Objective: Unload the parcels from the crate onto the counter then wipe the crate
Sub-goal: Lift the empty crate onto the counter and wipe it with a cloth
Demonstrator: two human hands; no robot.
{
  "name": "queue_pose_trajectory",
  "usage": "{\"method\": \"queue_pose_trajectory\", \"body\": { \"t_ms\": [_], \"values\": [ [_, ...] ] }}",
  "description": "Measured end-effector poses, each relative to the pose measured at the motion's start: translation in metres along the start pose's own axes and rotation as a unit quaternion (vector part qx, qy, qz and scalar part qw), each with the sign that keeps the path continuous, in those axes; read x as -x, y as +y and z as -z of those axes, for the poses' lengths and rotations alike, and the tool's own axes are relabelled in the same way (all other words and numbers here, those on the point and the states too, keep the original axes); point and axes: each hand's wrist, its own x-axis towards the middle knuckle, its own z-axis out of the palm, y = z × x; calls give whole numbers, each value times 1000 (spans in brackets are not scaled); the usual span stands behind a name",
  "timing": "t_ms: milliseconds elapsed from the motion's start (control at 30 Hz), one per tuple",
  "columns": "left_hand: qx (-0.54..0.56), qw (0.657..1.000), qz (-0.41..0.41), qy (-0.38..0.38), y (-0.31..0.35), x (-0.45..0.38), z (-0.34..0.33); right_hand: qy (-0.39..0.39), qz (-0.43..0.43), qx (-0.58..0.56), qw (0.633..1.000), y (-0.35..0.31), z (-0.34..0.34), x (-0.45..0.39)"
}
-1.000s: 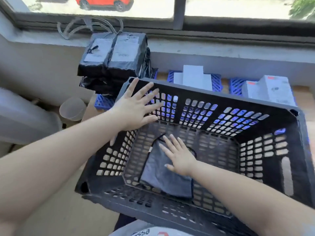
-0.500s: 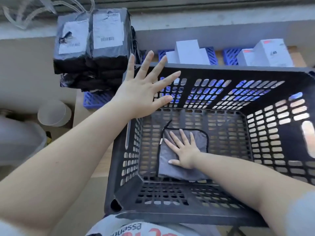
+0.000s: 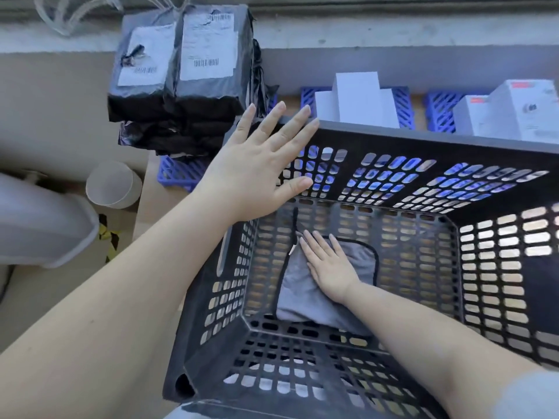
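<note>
A black perforated plastic crate (image 3: 423, 140) fills the middle and right of the head view, with no parcels inside. My left hand (image 3: 257, 167) lies flat with fingers spread on the crate's far left corner. Inside, my right hand (image 3: 329, 267) presses flat on a grey cloth (image 3: 302, 300) with a dark edge, spread on the crate floor. A stack of black plastic-wrapped parcels (image 3: 181, 80) with white labels stands on the counter beyond the crate's left corner.
White boxes (image 3: 360, 98) and more white boxes (image 3: 514, 113) sit in blue baskets behind the crate by the wall. A round translucent tub (image 3: 113, 184) and a large pale container (image 3: 39, 219) stand at the left. The wooden counter's left edge (image 3: 142, 213) runs beside the crate.
The crate has settled from tilted to level under my view. My right hand slid the cloth a little across the crate floor. My left hand shifted along the far left corner.
</note>
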Motion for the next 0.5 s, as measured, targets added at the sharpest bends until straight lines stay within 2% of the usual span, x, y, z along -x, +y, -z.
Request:
{"method": "queue_pose_trajectory", "body": {
  "t_ms": [167, 200, 267, 300, 433, 500],
  "values": [
    [24, 1000, 2, -1, 0, 0, 3, 64, -93, -58, 992, -14, 27, -22],
    [29, 1000, 2, -1, 0, 0, 4, 64, -68, -34, 995, -18, 30, -19],
    [35, 999, 3, -4, 0, 0, 5, 14, -3, 22, 1000, -15, 19, -8],
    [35, 999, 4, -4, 0, 1, 5, -4, 2, 42, 999, -12, 11, -2],
    [35, 999, 5, -7, 1, 1, 5, 12, -26, 37, 999, -3, 5, 0],
    [33, 999, 6, -9, 1, 2, 6, 41, -2, 21, 999, 2, 4, -9]
  ]
}}
